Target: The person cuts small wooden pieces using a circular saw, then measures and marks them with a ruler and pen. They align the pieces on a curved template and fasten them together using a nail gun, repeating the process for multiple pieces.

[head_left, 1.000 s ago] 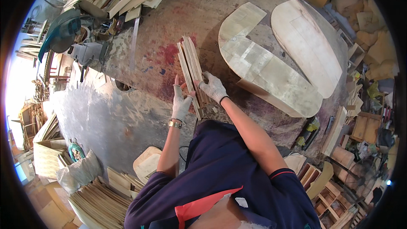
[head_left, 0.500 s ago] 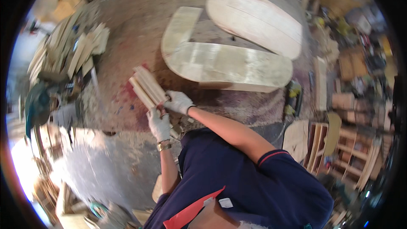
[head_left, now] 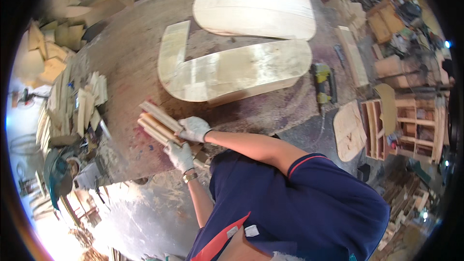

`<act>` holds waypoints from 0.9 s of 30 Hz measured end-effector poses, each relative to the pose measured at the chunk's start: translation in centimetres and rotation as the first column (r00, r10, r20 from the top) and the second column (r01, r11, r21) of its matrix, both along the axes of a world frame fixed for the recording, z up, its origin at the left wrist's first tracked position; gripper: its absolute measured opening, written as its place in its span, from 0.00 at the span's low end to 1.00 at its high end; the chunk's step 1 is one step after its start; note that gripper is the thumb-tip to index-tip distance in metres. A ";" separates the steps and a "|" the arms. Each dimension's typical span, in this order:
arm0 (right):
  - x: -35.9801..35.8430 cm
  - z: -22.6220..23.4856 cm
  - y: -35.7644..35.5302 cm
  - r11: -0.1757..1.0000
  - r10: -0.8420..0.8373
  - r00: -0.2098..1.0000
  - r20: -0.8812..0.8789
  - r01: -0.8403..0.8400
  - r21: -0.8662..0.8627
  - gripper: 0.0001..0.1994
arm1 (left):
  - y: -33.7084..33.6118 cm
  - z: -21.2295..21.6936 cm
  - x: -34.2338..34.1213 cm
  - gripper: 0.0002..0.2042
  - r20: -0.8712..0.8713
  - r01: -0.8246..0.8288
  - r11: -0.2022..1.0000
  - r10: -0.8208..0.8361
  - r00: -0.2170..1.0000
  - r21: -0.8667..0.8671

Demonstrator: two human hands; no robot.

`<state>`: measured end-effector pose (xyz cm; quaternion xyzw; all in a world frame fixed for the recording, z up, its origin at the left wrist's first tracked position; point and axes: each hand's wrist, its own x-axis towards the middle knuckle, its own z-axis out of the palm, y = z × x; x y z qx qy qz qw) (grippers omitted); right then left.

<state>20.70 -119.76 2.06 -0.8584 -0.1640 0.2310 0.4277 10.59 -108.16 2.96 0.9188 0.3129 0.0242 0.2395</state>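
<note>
Pale wood strips (head_left: 161, 123), loose bundle (ct unclear), sit near-left of the panel (head_left: 237, 70), on the wearer's side, apart from it. Long axis diag: far ends point up-left, passing outside panel's rounded near-left corner; near ends aim down-right twd navy shirt (head_left: 285, 193). So bundle runs roughly crosswise to panel's long arm, which climbs to the right.

R hand (head_left: 194, 129) on bundle's panel side, nearer panel. L hand (head_left: 180, 157) on opp side, farther from panel. From the grip, most visible length reaches out past panel's left.

Grip: both gloved, both holding strips; R closed on panel-side strips, L narrow round the outer ones. Fingertips underneath hidden, can't tell how tight. Also can't tell if bundle rests on table (head_left: 130, 58) or hangs just above.

FYI: board (head_left: 256, 7) beyond panel, green tool (head_left: 323, 82) to panel's right, well apart from hands.
</note>
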 end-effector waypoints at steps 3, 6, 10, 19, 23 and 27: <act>0.0 0.1 -0.3 0.998 -0.022 1.000 -0.003 0.023 0.056 0.21 | -0.7 0.3 0.3 0.20 0.003 0.010 1.000 -0.010 1.000 -0.023; 0.1 0.4 -0.4 0.999 0.033 0.998 0.054 -0.032 -0.020 0.23 | -1.2 0.7 0.5 0.19 -0.015 0.005 0.999 -0.005 1.000 -0.033; 0.2 1.1 0.1 0.997 0.070 0.998 -0.002 -0.070 -0.036 0.27 | -0.4 0.3 0.3 0.19 -0.014 0.045 0.998 -0.046 0.999 -0.050; 0.1 0.7 1.7 0.987 0.089 0.995 0.050 -0.081 -0.142 0.31 | 1.3 -1.1 -0.7 0.31 0.109 0.132 0.976 -0.114 0.987 -0.172; 0.0 -0.1 1.8 0.988 0.053 0.993 0.102 -0.037 -0.150 0.23 | 0.1 -0.5 -1.1 0.48 0.172 0.083 0.977 -0.049 0.984 -0.198; -0.6 0.3 0.4 0.983 0.093 0.990 0.107 -0.075 -0.167 0.21 | -1.1 -0.9 -2.0 0.47 0.134 -0.061 0.956 0.104 0.985 -0.288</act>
